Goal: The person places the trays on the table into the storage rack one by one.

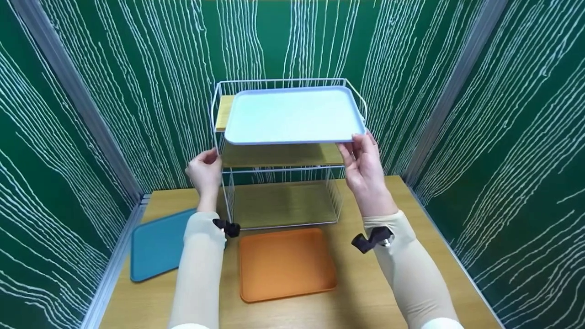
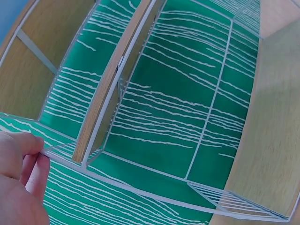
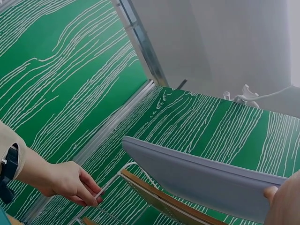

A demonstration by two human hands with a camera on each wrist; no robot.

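A light blue tray is held by its front right corner in my right hand, thumb on top and fingers beneath. It hovers over the top shelf of a white wire rack with wooden shelves; in the right wrist view the tray is tilted above the shelf board. My left hand pinches the rack's left wire upright, and the left wrist view shows the thumb and fingers around that thin wire beside the shelf edge.
An orange tray lies on the wooden table in front of the rack. To the left a teal tray lies partly behind my left forearm. Green walls with white wavy lines enclose the table on the back and sides.
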